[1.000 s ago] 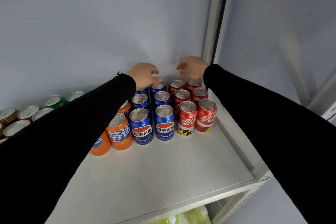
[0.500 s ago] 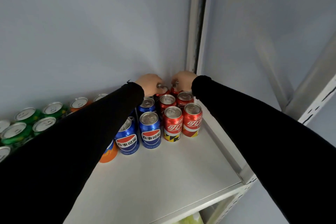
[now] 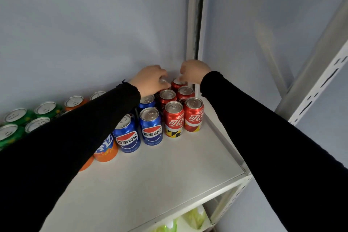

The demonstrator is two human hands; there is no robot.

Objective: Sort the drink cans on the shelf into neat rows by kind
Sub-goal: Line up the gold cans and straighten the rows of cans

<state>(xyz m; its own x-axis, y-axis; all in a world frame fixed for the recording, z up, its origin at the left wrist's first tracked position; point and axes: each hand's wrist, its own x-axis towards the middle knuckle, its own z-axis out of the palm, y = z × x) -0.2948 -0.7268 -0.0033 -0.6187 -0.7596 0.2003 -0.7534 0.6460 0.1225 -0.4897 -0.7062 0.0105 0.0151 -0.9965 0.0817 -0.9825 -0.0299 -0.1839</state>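
Item: red cola cans [image 3: 183, 114], two columns standing against the corner post [image 3: 194, 24], running forward from it. You are reaching both hands to the rearmost pair. Your left hand [image 3: 150, 80] is curling its fingers over the top of a can at the back, by the post; its colour is hidden. Your right hand [image 3: 194, 71] is pinching the rim of the rearmost red can [image 3: 178, 83], nearest the post.

Adjacent: blue cans [image 3: 139, 128], then orange cans [image 3: 105, 149], then green cans [image 3: 24, 118], farthest from the post.

Handling: keep both cans upright, seat them squarely toward the post, and avoid nudging the cans in front.
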